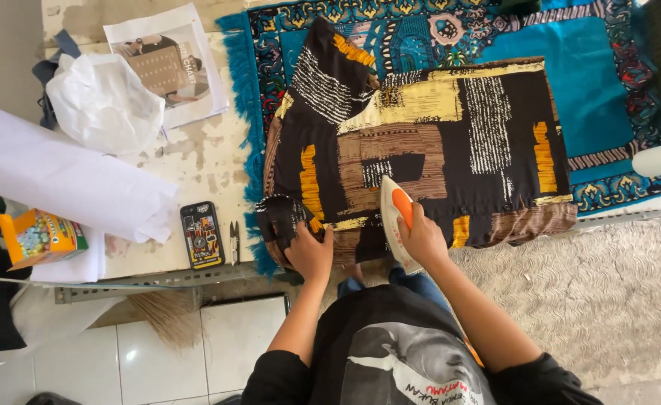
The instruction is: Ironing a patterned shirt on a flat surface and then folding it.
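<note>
A black cloth with yellow, brown and white patches (450, 142) lies spread on a blue patterned mat (585, 82) on the table. My right hand (423, 238) grips the orange handle of a white clothes iron (394, 217) resting on the cloth's near edge. Just left of it, my left hand (309, 251) presses down a small folded piece of the same cloth (284, 217) at the table's front edge.
Left of the mat lie a phone (201, 234), small snips (234, 241), white paper sheets (60, 176), a crumpled white bag (104, 101), a printed sheet (169, 64) and an orange box (39, 236). A broom (167, 315) lies on the tiled floor below.
</note>
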